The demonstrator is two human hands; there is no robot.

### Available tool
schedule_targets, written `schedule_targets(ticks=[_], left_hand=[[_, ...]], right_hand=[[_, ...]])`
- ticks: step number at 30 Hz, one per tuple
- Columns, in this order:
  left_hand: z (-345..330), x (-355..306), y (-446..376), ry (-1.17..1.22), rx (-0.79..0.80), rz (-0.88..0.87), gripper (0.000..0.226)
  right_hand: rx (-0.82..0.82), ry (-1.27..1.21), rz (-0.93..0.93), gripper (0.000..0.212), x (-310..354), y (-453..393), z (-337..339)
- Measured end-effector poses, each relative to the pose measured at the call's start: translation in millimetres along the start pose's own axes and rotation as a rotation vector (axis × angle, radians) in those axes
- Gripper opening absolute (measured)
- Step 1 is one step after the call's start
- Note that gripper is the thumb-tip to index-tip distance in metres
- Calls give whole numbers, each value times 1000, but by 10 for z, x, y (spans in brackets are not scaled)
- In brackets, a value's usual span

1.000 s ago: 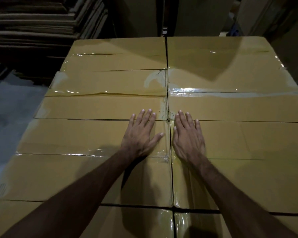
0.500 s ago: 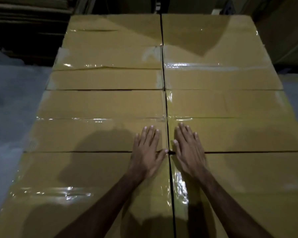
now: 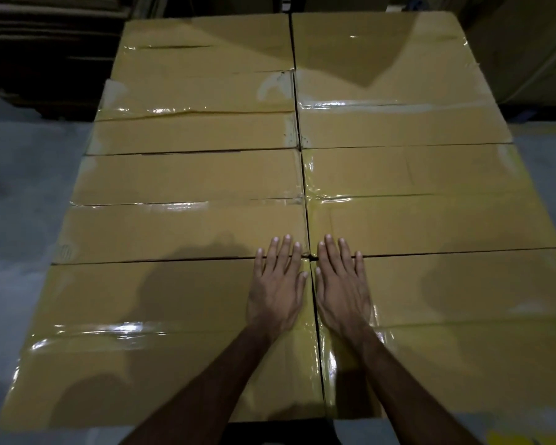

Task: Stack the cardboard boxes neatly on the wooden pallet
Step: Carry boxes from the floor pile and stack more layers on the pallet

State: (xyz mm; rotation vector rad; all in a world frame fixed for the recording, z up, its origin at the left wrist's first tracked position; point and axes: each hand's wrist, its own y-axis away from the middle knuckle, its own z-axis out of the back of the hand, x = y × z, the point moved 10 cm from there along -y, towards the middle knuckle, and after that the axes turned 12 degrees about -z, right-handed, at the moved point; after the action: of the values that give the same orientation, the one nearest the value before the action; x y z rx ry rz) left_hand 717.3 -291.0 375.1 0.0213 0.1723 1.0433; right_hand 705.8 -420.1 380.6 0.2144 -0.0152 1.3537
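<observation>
The stiff, tape-slick cardboard boxes (image 3: pixel 187 309) are being pressed by 2 flat, open hands, left hand (image 3: pixel 275 290) and right hand (image 3: pixel 342 290), grasping nothing; their outer side edges are judged best for gripping.

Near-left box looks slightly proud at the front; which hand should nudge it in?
Left, probably. The left hand already lies flat on the near-left box; the right hand lies on the near-right box across the seam.

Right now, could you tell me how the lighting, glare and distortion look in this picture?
Head view: dim light overall; bright glare on the tape of the near left box; soft shadows fall beside the left hand and right hand; wide-angle bending splays the box edges outward; the background is nearly black.
</observation>
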Motion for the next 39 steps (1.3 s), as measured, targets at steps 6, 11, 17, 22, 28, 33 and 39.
schedule_targets(ticks=[6,11,17,22,28,33,39], left_hand=[[33,-19,16,14,-40,-11,62],[38,-17,13,39,-56,-14,61],[31,-4,-82,83,-51,-76,63],[226,427,-856,133,-46,-69,69],[701,1290,-2270,25,-52,-62,71],[969,1975,-3349,-48,-73,-34,67],[696,2205,-3911,-2,-71,3,65]], right_hand=[[-32,-16,5,60,19,8,3],[-23,-16,11,60,10,3,-28],[8,-108,19,59,33,-61,91],[-10,-183,87,59,123,-858,353],[-20,-85,154,62,369,-2532,640],[-56,11,219,64,695,-3819,870],[-110,22,217,64,902,-4460,668]])
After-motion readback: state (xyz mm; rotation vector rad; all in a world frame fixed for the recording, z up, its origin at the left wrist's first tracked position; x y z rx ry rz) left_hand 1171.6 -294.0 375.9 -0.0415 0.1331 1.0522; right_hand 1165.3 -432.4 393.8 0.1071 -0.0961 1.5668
